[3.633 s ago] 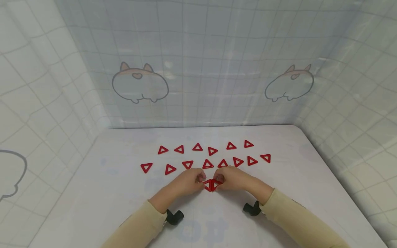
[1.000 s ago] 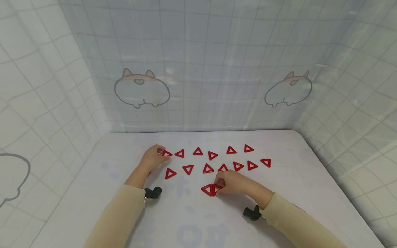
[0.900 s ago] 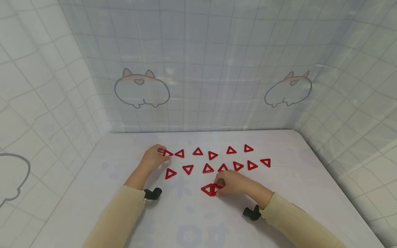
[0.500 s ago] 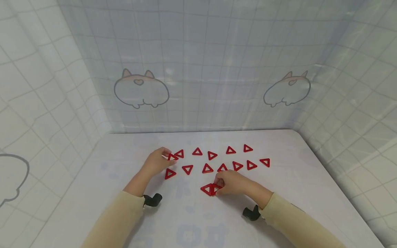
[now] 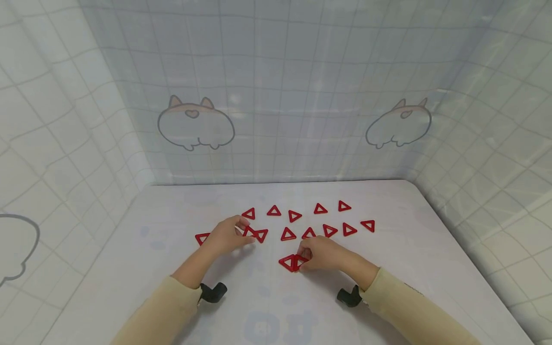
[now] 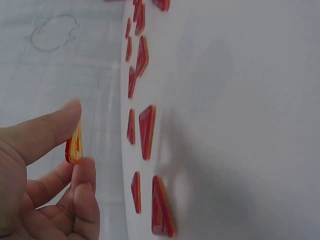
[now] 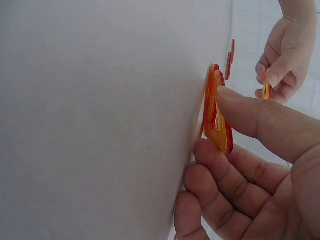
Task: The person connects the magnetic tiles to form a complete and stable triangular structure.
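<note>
In the head view my left hand (image 5: 227,235) pinches a red triangular frame tile (image 5: 248,232) between thumb and fingertips. The left wrist view shows this tile (image 6: 74,146) edge-on, raised off the table. My right hand (image 5: 324,252) grips another red triangle tile (image 5: 300,261) near the middle front, its thumb on the frame in the right wrist view. Edge to edge with it, a second triangle tile (image 5: 286,262) lies to its left, and the two make a diamond. My right fingertips rest close against the table surface.
Several more red triangle tiles lie in two loose rows behind my hands, such as one at the back left (image 5: 249,213) and one at the far right (image 5: 368,225). Another tile (image 5: 201,238) is partly hidden by my left hand. A white sheeted wall (image 5: 276,96) stands behind the white table (image 5: 388,287).
My left hand left the front pair, took the leftmost back-row tile, and has carried it right and nearer to me. My right hand stays on its tile beside the pair's seam.
</note>
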`<state>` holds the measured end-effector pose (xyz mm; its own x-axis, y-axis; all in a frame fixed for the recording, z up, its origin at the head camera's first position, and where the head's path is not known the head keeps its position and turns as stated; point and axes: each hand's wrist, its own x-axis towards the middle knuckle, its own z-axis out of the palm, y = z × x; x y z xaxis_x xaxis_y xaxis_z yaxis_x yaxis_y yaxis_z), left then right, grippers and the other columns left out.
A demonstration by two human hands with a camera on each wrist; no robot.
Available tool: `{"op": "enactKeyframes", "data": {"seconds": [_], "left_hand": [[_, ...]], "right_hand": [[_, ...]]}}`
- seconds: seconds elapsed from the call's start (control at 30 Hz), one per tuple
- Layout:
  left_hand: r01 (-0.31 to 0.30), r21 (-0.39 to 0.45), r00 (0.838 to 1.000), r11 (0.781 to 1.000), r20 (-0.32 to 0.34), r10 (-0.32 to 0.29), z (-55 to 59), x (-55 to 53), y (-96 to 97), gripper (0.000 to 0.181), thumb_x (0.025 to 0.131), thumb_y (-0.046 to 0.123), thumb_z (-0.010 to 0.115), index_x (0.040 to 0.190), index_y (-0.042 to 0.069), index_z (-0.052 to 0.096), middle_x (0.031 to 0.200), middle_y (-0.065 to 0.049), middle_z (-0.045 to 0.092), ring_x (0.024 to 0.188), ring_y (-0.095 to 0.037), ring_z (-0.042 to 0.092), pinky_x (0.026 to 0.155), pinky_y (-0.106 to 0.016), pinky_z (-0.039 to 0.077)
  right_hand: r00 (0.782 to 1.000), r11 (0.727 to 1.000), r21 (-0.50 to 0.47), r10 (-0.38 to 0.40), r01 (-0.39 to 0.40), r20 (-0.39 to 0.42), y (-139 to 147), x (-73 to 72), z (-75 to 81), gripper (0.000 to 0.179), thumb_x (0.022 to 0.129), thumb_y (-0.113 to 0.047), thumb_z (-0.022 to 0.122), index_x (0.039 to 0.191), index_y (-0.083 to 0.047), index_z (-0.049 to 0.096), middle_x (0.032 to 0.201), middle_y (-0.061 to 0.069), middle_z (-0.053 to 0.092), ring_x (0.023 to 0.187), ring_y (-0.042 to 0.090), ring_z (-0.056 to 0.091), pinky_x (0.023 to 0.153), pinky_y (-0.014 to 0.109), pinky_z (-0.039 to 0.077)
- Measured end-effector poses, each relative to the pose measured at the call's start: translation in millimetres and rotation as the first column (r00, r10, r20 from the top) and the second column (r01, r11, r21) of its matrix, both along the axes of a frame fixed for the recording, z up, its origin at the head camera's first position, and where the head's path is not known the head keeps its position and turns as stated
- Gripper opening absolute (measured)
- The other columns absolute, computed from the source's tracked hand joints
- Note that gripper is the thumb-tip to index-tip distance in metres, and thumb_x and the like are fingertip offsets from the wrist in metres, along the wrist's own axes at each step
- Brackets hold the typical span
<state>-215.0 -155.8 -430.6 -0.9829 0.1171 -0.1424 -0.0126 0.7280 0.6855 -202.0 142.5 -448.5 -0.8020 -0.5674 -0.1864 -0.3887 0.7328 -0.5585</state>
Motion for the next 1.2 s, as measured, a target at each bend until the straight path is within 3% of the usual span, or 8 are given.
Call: {"op": "enactKeyframes", "data": {"seconds": [0.23, 0.7, 0.97, 1.2], "left_hand": [[0.038, -0.014, 0.999, 0.999, 0.032, -0.038, -2.3, 12.2, 12.7, 0.045, 0.078, 0.026, 0.088, 0.114, 0.012, 0.065, 0.104, -0.001, 0.063, 0.086, -0.017, 0.059, 0.069, -0.033, 0.054], [0.179, -0.013, 0.981, 0.984, 0.073, -0.177, -15.6, 29.4, 34.2, 0.042, 0.075, 0.028, 0.089, 0.107, 0.013, 0.065, 0.091, 0.001, 0.059, 0.077, -0.016, 0.058, 0.064, -0.029, 0.053], [0.211, -0.036, 0.972, 0.977, 0.117, -0.206, -23.6, 36.0, 44.7, 0.043, 0.074, 0.031, 0.09, 0.105, 0.015, 0.064, 0.087, 0.002, 0.058, 0.078, -0.017, 0.056, 0.067, -0.03, 0.052], [0.235, -0.079, 0.969, 0.969, 0.099, -0.227, -24.4, 39.8, 52.5, 0.041, 0.074, 0.032, 0.09, 0.102, 0.017, 0.064, 0.084, 0.002, 0.056, 0.075, -0.016, 0.055, 0.064, -0.03, 0.05]], "right_hand": [[1.0, 1.0, -0.005, -0.005, 0.005, 0.002, -0.2, 0.2, -0.6, 0.025, 0.08, -0.023, 0.086, 0.098, -0.016, 0.07, 0.078, -0.008, 0.058, 0.075, 0.013, 0.056, 0.067, 0.03, 0.05], [1.0, 1.0, 0.002, -0.025, 0.025, -0.002, -0.7, 0.1, -1.5, 0.026, 0.08, -0.025, 0.085, 0.1, -0.017, 0.071, 0.077, -0.009, 0.058, 0.073, 0.012, 0.055, 0.066, 0.028, 0.05], [1.0, 1.0, 0.016, -0.025, 0.025, -0.018, -2.1, 0.9, -0.7, 0.027, 0.08, -0.026, 0.085, 0.101, -0.017, 0.072, 0.076, -0.01, 0.058, 0.072, 0.012, 0.055, 0.066, 0.028, 0.05], [0.999, 0.999, 0.018, -0.03, 0.031, -0.014, -3.5, 1.6, 1.4, 0.027, 0.08, -0.025, 0.086, 0.1, -0.016, 0.072, 0.075, -0.009, 0.058, 0.071, 0.012, 0.055, 0.066, 0.029, 0.049]]}}
